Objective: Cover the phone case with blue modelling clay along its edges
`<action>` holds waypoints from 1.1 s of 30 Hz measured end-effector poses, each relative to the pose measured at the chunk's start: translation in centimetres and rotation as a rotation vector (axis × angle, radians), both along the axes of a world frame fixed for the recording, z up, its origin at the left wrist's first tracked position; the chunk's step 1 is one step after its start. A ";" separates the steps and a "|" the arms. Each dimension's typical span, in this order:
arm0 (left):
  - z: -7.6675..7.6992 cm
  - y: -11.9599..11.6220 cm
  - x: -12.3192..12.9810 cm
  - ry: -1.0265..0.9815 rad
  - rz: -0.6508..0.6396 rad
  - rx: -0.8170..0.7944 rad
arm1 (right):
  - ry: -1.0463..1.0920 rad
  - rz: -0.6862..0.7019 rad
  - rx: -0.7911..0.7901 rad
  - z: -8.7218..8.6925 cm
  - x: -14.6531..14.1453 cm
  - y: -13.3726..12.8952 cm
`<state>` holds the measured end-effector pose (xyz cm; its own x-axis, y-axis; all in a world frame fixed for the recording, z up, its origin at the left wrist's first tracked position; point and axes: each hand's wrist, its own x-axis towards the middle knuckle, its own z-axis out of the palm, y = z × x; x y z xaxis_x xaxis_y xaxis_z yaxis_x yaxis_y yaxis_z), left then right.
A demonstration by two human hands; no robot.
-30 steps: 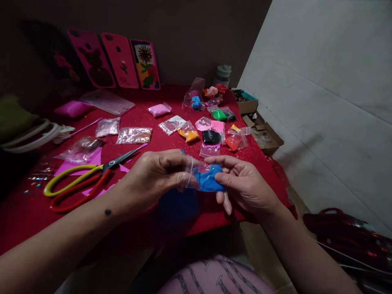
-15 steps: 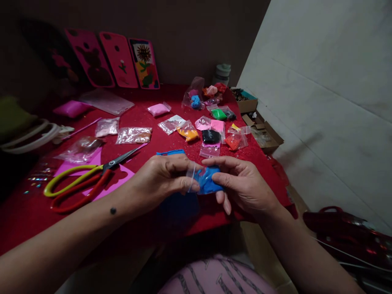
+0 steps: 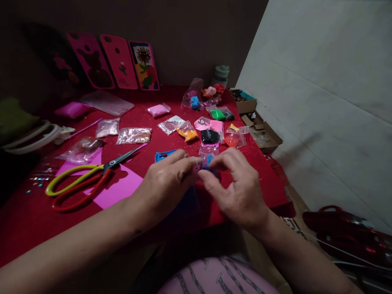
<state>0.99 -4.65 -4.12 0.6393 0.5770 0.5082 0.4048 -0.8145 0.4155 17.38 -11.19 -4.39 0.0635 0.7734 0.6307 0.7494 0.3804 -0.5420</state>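
Note:
A small clear bag with blue clay (image 3: 208, 161) is held between my two hands over the red cloth. My left hand (image 3: 173, 177) is closed on the bag's edge, with its fingertips partly hidden. My right hand (image 3: 237, 183) pinches the other side of the bag with thumb and index finger. Under and behind my left hand lies a blue phone case (image 3: 165, 155), mostly covered. Scissors (image 3: 102, 169) with one yellow and one red handle rest on a pink sheet (image 3: 122, 188) to the left.
Bags of coloured clay, such as an orange one (image 3: 188, 134) and a black one (image 3: 210, 135), lie beyond my hands. Decorated phone cases (image 3: 119, 61) lean on the back wall. A bottle (image 3: 221, 75) stands behind, and cardboard boxes (image 3: 265, 136) sit at the right.
The blue bag has turned and shows less of its face. My left hand has rolled over with its back up, and my right hand has changed from supporting the bag to pinching it.

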 end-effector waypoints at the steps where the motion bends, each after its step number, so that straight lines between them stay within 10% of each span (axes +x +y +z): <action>1: -0.1 -0.2 0.1 0.011 -0.019 0.042 | -0.056 -0.001 -0.013 0.0 -0.4 0.0; 11: -1.0 -1.0 -0.5 0.131 -0.016 0.352 | -0.291 -0.082 0.121 -1.0 -1.8 0.4; 19: 0.2 -0.4 -0.7 0.196 -0.134 -0.005 | -0.084 0.081 0.136 -1.2 -2.3 0.7; 33: 0.9 -0.8 -1.0 0.220 -0.159 0.086 | 0.012 0.138 0.065 -0.8 -2.5 0.3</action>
